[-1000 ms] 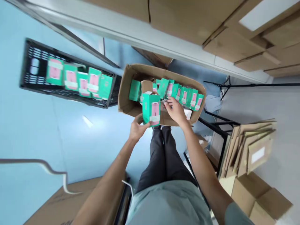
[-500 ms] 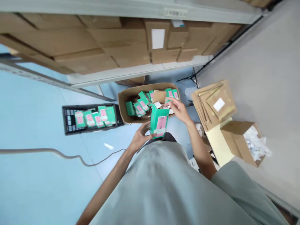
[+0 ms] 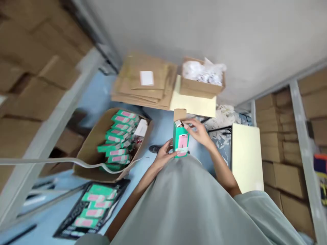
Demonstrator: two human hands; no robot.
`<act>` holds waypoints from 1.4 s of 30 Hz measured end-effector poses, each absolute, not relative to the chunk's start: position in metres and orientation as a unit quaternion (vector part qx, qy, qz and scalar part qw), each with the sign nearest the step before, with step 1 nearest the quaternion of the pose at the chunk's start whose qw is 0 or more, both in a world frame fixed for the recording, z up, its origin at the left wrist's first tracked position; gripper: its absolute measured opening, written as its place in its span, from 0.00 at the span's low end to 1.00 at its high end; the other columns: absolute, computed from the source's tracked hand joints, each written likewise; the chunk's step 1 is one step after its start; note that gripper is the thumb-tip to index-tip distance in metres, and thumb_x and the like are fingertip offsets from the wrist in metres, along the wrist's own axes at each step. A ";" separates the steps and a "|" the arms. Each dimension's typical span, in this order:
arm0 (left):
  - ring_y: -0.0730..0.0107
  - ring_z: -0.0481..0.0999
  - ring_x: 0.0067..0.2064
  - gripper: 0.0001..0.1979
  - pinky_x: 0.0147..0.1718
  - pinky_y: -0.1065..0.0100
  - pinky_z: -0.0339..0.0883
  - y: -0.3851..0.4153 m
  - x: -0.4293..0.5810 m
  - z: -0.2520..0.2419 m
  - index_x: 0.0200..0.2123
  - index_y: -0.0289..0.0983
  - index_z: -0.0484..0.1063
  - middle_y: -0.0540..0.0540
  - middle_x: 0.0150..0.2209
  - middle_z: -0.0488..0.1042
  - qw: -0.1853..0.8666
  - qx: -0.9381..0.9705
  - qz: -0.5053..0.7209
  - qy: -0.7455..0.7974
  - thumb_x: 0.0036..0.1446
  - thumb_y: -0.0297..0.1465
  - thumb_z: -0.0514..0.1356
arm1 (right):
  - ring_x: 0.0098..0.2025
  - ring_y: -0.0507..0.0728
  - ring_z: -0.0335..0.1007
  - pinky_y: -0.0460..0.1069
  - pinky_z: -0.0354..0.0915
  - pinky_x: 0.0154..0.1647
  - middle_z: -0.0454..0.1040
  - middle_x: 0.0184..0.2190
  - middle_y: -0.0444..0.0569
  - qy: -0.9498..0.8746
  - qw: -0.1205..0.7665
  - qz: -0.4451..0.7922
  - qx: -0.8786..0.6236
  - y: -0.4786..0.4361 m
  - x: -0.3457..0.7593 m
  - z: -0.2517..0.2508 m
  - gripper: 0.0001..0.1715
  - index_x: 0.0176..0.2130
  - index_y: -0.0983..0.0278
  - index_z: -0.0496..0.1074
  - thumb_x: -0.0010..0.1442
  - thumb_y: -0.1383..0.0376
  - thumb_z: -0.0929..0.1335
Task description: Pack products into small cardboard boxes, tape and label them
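My left hand (image 3: 164, 156) is wrapped round the lower part of a green and pink product box (image 3: 181, 142), held upright in front of my grey shirt. The box's brown top flap stands open. At that open top, my right hand (image 3: 199, 131) pinches a small whitish item that is too small to name. Left of my hands, an open cardboard carton (image 3: 86, 160) on the blue floor holds several more green and pink boxes. A black crate (image 3: 66, 228) at the lower left holds several of the same boxes.
A stack of flattened cardboard (image 3: 143, 81) lies ahead, with an open carton of white plastic bags (image 3: 201, 80) beside it. A pale board (image 3: 246, 154) stands to my right. Shelves of brown cartons (image 3: 277, 143) line the right and the left (image 3: 30, 78). A grey cable (image 3: 76, 162) crosses the left.
The view has swung to the right, so the carton and the crate now lie to my left. My hands came away from the carton and hold the box close to my body.
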State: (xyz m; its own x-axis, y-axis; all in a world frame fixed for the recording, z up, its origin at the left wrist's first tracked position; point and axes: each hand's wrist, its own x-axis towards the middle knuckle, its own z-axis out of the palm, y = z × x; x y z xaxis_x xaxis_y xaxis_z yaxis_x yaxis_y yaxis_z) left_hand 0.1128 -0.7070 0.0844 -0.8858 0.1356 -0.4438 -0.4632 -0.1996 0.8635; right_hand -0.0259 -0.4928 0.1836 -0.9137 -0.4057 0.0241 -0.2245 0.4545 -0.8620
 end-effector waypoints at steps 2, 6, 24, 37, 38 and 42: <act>0.38 0.81 0.69 0.58 0.70 0.43 0.78 -0.659 0.098 0.087 0.76 0.43 0.74 0.35 0.71 0.79 0.256 -0.080 0.746 0.609 0.44 0.53 0.85 | 0.59 0.63 0.82 0.58 0.80 0.61 0.86 0.58 0.56 0.848 0.002 -0.529 -0.035 -0.421 -0.012 0.186 0.28 0.56 0.58 0.85 0.76 0.39 0.72; 0.37 0.79 0.71 0.59 0.70 0.43 0.79 -0.572 0.080 0.091 0.77 0.44 0.74 0.34 0.74 0.77 0.372 0.029 0.691 0.619 0.43 0.52 0.85 | 0.58 0.63 0.85 0.57 0.81 0.60 0.87 0.59 0.57 0.789 -0.101 -0.585 0.158 -0.298 0.022 0.191 0.39 0.56 0.61 0.82 0.69 0.32 0.74; 0.29 0.74 0.77 0.64 0.74 0.38 0.74 -0.378 -0.032 0.114 0.77 0.45 0.75 0.33 0.77 0.75 0.574 0.205 0.532 0.587 0.38 0.58 0.87 | 0.62 0.63 0.85 0.58 0.78 0.70 0.88 0.56 0.54 0.731 -0.188 -0.577 0.312 -0.146 0.119 0.219 0.38 0.45 0.59 0.85 0.61 0.29 0.79; 0.31 0.73 0.78 0.66 0.75 0.40 0.74 -0.311 -0.154 0.124 0.77 0.46 0.75 0.33 0.78 0.74 0.659 0.245 0.459 0.544 0.36 0.58 0.88 | 0.64 0.63 0.83 0.60 0.77 0.71 0.87 0.58 0.56 0.702 -0.230 -0.547 0.394 -0.132 0.044 0.243 0.33 0.43 0.58 0.86 0.71 0.32 0.75; 0.31 0.73 0.79 0.65 0.76 0.40 0.73 -0.304 -0.159 0.123 0.77 0.46 0.75 0.33 0.78 0.74 0.665 0.251 0.451 0.540 0.36 0.57 0.88 | 0.65 0.63 0.82 0.61 0.76 0.72 0.87 0.58 0.56 0.699 -0.231 -0.539 0.409 -0.132 0.043 0.244 0.32 0.44 0.58 0.86 0.72 0.33 0.74; 0.31 0.74 0.78 0.63 0.74 0.41 0.75 -0.273 -0.167 0.123 0.76 0.47 0.75 0.34 0.76 0.76 0.690 0.273 0.419 0.523 0.38 0.56 0.87 | 0.75 0.64 0.76 0.62 0.70 0.79 0.84 0.66 0.56 0.687 -0.234 -0.513 0.457 -0.124 0.050 0.248 0.28 0.45 0.56 0.88 0.75 0.37 0.74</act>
